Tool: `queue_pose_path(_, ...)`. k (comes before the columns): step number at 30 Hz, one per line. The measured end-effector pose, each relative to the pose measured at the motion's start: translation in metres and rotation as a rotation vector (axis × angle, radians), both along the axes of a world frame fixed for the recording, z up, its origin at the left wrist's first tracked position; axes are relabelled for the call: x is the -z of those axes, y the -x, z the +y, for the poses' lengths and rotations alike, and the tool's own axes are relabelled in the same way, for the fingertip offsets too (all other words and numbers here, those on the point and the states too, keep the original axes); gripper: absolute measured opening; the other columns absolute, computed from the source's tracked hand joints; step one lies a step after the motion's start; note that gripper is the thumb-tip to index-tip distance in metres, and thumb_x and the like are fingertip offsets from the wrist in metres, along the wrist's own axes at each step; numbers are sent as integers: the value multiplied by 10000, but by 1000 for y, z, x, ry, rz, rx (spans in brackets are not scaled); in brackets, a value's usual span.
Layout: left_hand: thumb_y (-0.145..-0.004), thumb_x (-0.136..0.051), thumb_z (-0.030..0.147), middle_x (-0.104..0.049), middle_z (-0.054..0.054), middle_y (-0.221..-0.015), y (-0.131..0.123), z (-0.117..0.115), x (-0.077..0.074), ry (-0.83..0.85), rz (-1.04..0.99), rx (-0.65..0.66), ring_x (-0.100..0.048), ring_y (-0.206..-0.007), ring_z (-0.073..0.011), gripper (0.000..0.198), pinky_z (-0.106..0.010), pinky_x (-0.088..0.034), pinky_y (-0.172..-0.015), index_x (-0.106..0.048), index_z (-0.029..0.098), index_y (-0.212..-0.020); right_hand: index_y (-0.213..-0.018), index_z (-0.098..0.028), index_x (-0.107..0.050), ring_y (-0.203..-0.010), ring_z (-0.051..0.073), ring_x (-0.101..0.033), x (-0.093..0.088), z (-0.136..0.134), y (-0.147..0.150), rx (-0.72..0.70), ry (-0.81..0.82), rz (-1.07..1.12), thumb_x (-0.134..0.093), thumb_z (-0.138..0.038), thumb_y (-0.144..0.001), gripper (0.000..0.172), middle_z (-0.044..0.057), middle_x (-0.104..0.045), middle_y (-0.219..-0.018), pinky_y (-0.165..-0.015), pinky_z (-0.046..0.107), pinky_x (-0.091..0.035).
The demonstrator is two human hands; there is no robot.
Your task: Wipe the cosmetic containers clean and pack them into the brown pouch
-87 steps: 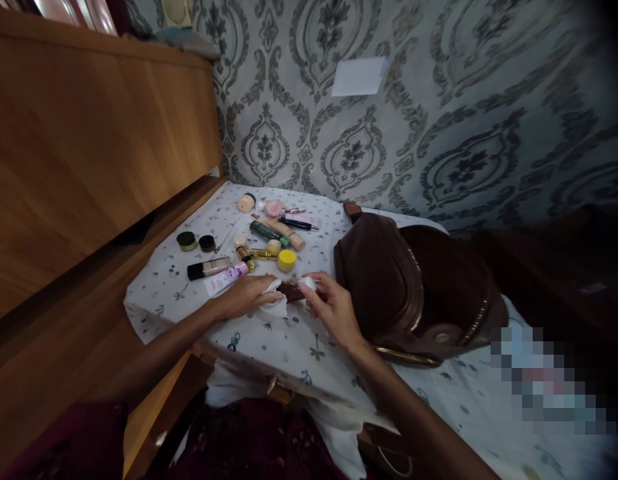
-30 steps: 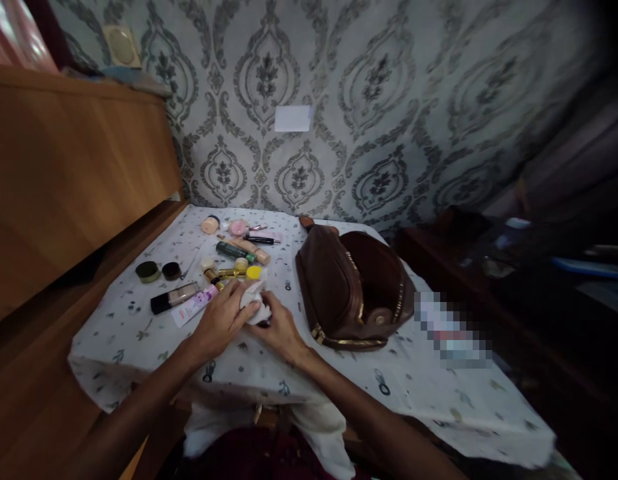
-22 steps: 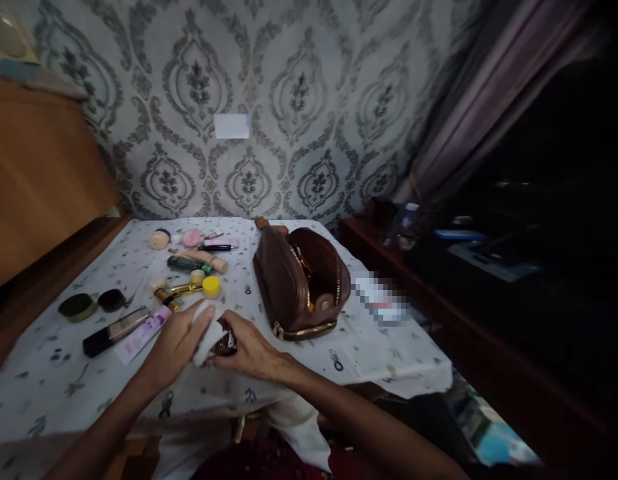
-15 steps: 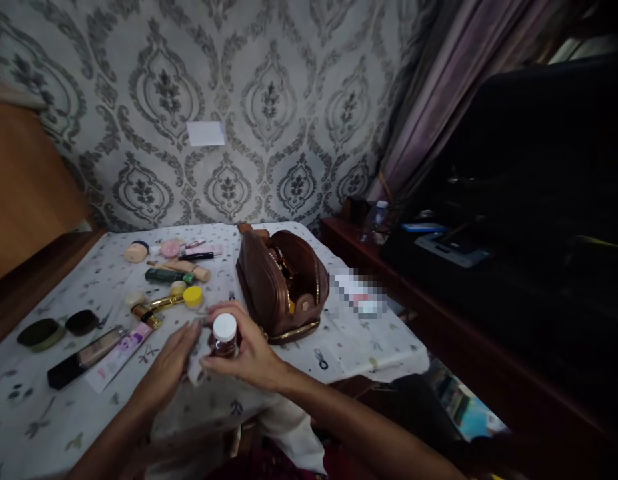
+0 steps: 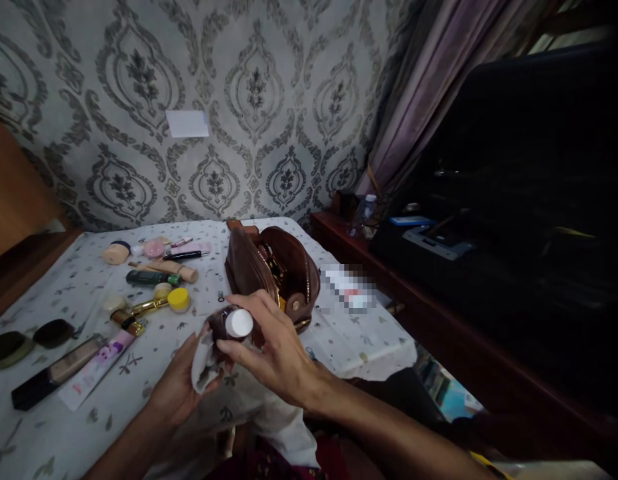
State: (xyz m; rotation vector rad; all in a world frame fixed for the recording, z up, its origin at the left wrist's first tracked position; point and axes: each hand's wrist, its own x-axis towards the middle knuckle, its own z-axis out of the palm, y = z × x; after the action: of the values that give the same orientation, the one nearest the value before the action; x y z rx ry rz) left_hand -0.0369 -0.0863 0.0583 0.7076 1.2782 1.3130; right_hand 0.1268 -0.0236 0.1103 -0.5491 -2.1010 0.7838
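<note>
Moved since half a second ago: bottle, upright then, now tilted with its white cap turned toward the viewer's right; the left hand has curled in under it; the view has swung a little right
Right hand: thumb and fingers bent round the bottle near its capped end, a firm-looking grip
Left hand: half curled, palm inward, with a white cloth gathered in it, fingers partly hidden
Bottle, place: between the two hands, above the near part of the tablecloth, in front of the brown bag
Bottle, contents: dark body; fill level cannot be told
Done: cap is on; several things already sit in the bag
Left, by judgement: handling of the bottle with the cloth looks unfinished, since both are in hand
Brown bag: unzipped and gaping, gold-toned pieces inside, too dim to name
Outside the bag, laid on the tablecloth: yellow-lidded jar, green bottle, pink-and-white tube, black-capped bottle, pink pot, two dark round pots; contents mostly not visible
</note>
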Motion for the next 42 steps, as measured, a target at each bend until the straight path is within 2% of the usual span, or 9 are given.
queue_pose_path(3,-665,-661,660,-656,-5,-689,-7,4,-7,103,-131,10,-619,-604,-177,462,-267,-450,-472,-566,247,-849,-1156,-215,-614,-850,174,-567,-13,2,-11,-4,-42,6,-639,-333,-900,283,34,-564,-928,-758,286,-498)
queue_pose_path(6,-586,-718,670,-674,-10,-715,-12,10,-11,90,-180,13,-627,-590,-176,533,-278,-472,-483,-564,236,-854,-1038,-186,-638,-824,172,-589,-35,12,-25,-5,-65,7,-654,-307,-889,193,38,-609,-903,-722,281,-491)
queue_pose_path(8,-570,-743,665,-687,-17,-740,-11,14,-11,62,-188,1,-643,-612,-179,546,-292,-514,-526,-572,225,-844,-987,-184,-635,-796,168,-603,-54,24,-37,82,-32,22,-641,-324,-895,167,33,-629,-883,-686,274,-487)
queue_pose_path(13,-750,-665,629,-633,6,-629,10,18,-3,-6,209,93,-596,-581,-150,447,-243,-504,-547,-607,186,-771,-996,-189,-631,-743,178,-612,-85,69,-67,286,-52,-70,-646,-420,-872,262,40,-660,-855,-616,269,-473)
queue_pose_path(18,-805,-595,614,-645,-8,-681,30,20,19,-74,521,108,-619,-704,-192,434,-270,-536,-675,-602,191,-709,-946,-171,-640,-734,154,-576,-79,106,-79,234,-262,-411,-605,-320,-890,163,47,-638,-865,-635,254,-450)
queue_pose_path(24,-810,-589,585,-710,-43,-816,37,21,34,-71,671,157,-655,-916,-250,397,-353,-523,-940,-641,207,-702,-969,-154,-604,-774,161,-567,-71,122,-78,125,-313,-729,-553,-248,-926,116,60,-615,-907,-697,266,-427)
queue_pose_path(30,-823,-585,566,-729,-42,-796,45,24,44,-58,715,249,-676,-844,-231,374,-348,-541,-935,-684,209,-770,-937,-145,-594,-834,181,-574,-74,125,-67,111,-330,-981,-580,-213,-918,73,90,-621,-980,-708,275,-402)
queue_pose_path(35,-825,-546,617,-752,-72,-1016,47,23,44,-40,751,257,-671,-1058,-270,471,-371,-495,-1019,-716,214,-1000,-930,-151,-607,-890,199,-587,-72,126,-55,140,-359,-1135,-618,-194,-897,55,90,-643,-981,-726,284,-385)
queue_pose_path(42,-849,-533,597,-768,-55,-976,47,24,45,-36,729,299,-711,-921,-253,459,-314,-577,-872,-732,222,-1023,-902,-152,-639,-944,234,-585,-70,127,-48,125,-375,-1243,-670,-217,-872,78,92,-689,-964,-799,323,-382)
